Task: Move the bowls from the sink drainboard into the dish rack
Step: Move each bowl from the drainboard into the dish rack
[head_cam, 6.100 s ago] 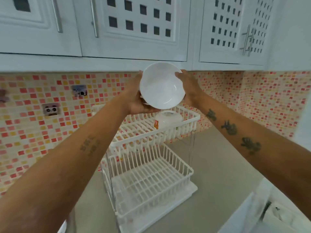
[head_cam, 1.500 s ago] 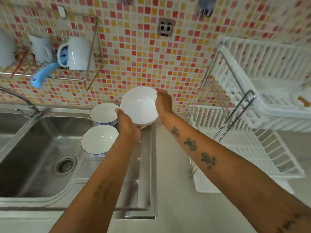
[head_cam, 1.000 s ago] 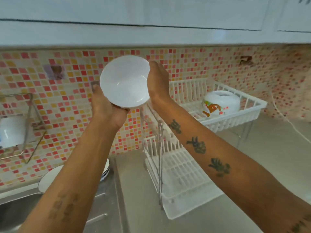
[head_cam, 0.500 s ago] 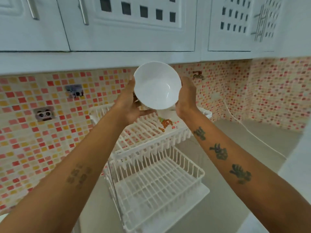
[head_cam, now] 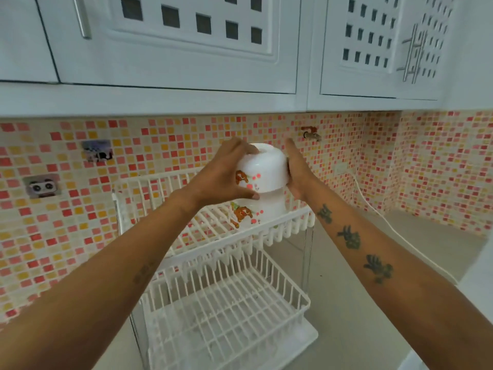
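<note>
A white bowl (head_cam: 262, 169) with orange and red print is upside down, held between both hands. My left hand (head_cam: 224, 177) grips its left side and my right hand (head_cam: 296, 172) presses flat on its right side. It sits directly over a second upturned bowl (head_cam: 264, 212) with the same print, which rests on the right end of the top tier of the white two-tier dish rack (head_cam: 186, 209). I cannot tell whether the two bowls touch. The lower tier (head_cam: 226, 303) holds nothing. The sink drainboard is out of view.
White wall cabinets (head_cam: 186, 49) hang just above the rack. A pink and orange mosaic wall runs behind, with small hooks (head_cam: 42, 186) stuck on it. A white cable (head_cam: 394, 233) trails over the grey counter (head_cam: 360, 289) to the right.
The bowl has been turned from facing me to upside down and lowered over the bowl lying on the rack's top tier. Both hands stay on it.
</note>
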A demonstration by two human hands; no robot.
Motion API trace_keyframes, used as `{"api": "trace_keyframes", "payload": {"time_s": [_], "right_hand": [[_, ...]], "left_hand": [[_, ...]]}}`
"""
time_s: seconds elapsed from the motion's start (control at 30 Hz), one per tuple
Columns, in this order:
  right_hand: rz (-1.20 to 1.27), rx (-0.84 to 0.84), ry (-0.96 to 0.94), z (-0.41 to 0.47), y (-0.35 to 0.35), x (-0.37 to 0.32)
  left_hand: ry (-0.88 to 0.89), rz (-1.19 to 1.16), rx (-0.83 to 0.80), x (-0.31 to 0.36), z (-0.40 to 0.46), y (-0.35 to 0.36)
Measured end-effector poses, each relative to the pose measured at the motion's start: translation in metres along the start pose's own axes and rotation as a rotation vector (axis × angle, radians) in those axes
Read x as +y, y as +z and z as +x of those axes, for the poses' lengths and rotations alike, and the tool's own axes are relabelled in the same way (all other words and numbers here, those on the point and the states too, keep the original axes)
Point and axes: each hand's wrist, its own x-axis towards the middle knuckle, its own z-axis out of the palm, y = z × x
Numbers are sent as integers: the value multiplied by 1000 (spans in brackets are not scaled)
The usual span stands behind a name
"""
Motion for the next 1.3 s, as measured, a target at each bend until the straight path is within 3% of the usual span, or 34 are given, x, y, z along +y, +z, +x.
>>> {"api": "trace_keyframes", "payload": {"time_s": [0.53, 0.63, 0.8, 0.93, 1.13, 1.3], "right_hand": [[-131, -18, 127, 32, -4, 34], [-131, -26, 141, 27, -7, 34], [-137, -56, 185, 29, -9, 35], [-178, -45, 181, 33, -10, 36], [-216, -121, 233, 34, -9, 38], [-262, -157, 218, 37, -8, 39]], "left_hand": [[-143, 39, -163, -13, -13, 45], [-285, -54, -155, -12, -13, 51], [-750, -464, -20, -6, -6, 56], [-1065, -671, -33, -12, 4, 60], [-1124, -919, -144, -9, 15, 63], [-1084, -914, -172, -11, 15, 71]]}}
